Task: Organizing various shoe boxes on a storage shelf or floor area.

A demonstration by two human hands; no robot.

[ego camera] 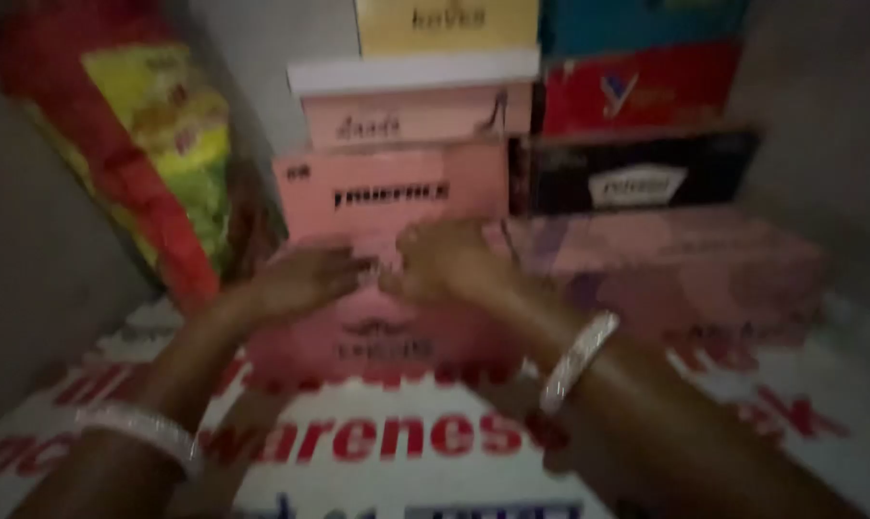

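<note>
I had both hands on the low pink cardboard shoe box (387, 332) at the front of the stack, and I place everything else from that box. My left hand (305, 279) lay on its top at the left, fingers curved down over the lid. My right hand (445, 258) lay on the top just beside it, nearly touching the left one near the middle of the lid. The picture was blurred, so I could not tell whether my fingers were clamped on the lid or only resting there; neither hand looked balled into a fist. I wore a pale glittering bangle (574, 363) on the right wrist and another pale bangle (142, 430) on the left.

The box sat on a white printed sheet with large red lettering (435, 437), which spread out in front of it and to both sides. Directly behind it rose a second pink cardboard box (392, 187), then a pink box with a white lid (416, 101) above that, and a yellow box (445, 24) on top. To the right of my box lay a long dusky pink box (675, 269), touching or just beside it. Behind that one stood a black box with a white label (642, 173), with a red box (642, 88) above it and a blue box (646, 21) higher up. To the left of my box, a red and yellow plastic bag (151, 144) leaned against the grey wall (31, 250).
</note>
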